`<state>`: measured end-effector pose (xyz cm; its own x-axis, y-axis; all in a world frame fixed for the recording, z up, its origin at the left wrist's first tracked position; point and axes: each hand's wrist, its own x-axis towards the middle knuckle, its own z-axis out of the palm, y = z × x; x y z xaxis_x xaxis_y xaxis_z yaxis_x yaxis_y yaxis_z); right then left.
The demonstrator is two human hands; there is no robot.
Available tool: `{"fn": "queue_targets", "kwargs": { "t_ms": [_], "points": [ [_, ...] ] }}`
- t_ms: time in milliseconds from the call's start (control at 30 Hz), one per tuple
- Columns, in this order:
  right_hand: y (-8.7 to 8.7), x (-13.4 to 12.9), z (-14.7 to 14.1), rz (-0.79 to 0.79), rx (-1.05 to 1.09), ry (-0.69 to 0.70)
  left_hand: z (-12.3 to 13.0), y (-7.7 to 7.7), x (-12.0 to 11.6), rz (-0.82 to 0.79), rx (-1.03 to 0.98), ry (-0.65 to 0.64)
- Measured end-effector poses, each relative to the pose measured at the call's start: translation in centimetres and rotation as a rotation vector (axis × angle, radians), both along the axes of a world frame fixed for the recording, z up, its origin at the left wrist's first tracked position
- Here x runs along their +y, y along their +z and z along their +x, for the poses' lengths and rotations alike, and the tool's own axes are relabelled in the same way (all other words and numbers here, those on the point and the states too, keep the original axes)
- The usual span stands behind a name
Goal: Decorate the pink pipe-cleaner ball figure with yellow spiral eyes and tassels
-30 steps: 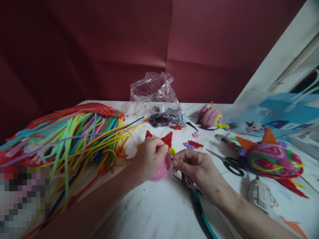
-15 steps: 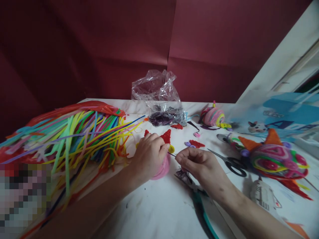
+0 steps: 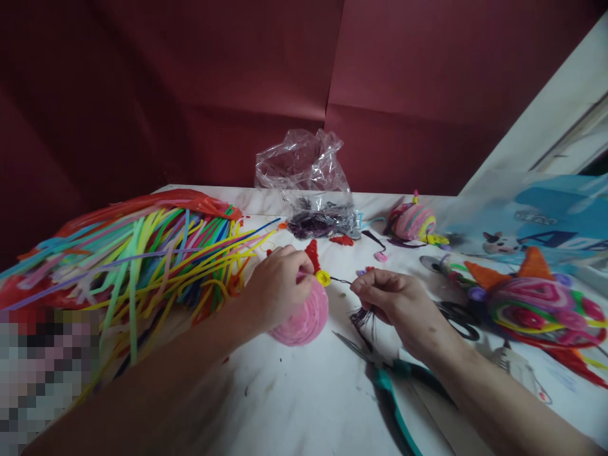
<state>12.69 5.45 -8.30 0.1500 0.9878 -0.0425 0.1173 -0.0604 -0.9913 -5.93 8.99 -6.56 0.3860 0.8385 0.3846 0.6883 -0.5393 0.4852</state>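
Note:
My left hand (image 3: 278,282) is curled over a ball wound in pink (image 3: 306,320), its fingers partly hiding the top. A red fuzzy pointed piece (image 3: 313,253) and a yellow coil (image 3: 323,277) stick out on the ball's far side. My right hand (image 3: 394,294) pinches a dark purple tassel (image 3: 365,318), whose loose strands hang below the fingers. From this pinch a thin dark cord (image 3: 341,280) reaches across to the ball beside the yellow coil. Under the tassel lie pliers with teal handles (image 3: 387,392), jaws toward the ball.
Many coloured pipe cleaners (image 3: 142,253) spread over the left side. A clear plastic bag (image 3: 308,171) stands at the back. Black scissors (image 3: 460,320), a white glue gun (image 3: 517,367) and a decorated multicoloured ball (image 3: 536,310) lie to the right; a smaller decorated ball (image 3: 413,221) sits behind.
The right hand has moved away to the right, with the dark cord stretching from it. My left hand has shifted slightly left, uncovering more of the pink ball and the yellow coil.

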Motion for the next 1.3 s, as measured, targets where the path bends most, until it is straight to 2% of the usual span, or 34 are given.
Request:
{"fn": "queue_targets", "kwargs": {
  "t_ms": [100,233,367,500,600,767,1000,1200,1300],
  "points": [
    [-0.1,0.0,-0.1,-0.003,0.007,0.004,0.1,0.3,0.1,-0.003,0.034,0.094],
    [-0.1,0.0,-0.2,-0.009,0.011,0.030,0.3,-0.1,0.1,0.064,0.041,0.150],
    [-0.2,0.0,-0.6,-0.011,0.019,0.041,0.1,-0.3,0.4,0.042,-0.032,0.042],
    [-0.4,-0.1,-1.0,-0.019,0.033,0.057,-0.3,0.3,0.9,0.018,-0.026,-0.145],
    [-0.4,-0.2,-1.2,-0.026,0.050,0.068,-0.6,0.7,1.5,-0.026,-0.023,-0.222],
    [-0.2,-1.0,-1.5,-0.035,0.124,0.113,-0.8,0.7,2.9,-0.145,-0.067,-0.210],
    [-0.8,-3.0,-1.7,-0.104,0.156,0.203,-0.7,1.8,4.9,-0.197,0.110,-0.131],
    [-0.6,-2.1,-1.9,-0.090,0.214,0.140,-1.0,2.9,5.1,-0.206,0.214,-0.107],
    [-0.3,-1.3,-2.1,-0.088,0.200,0.119,-1.1,3.1,5.2,-0.242,0.272,-0.135]
  ]
}}
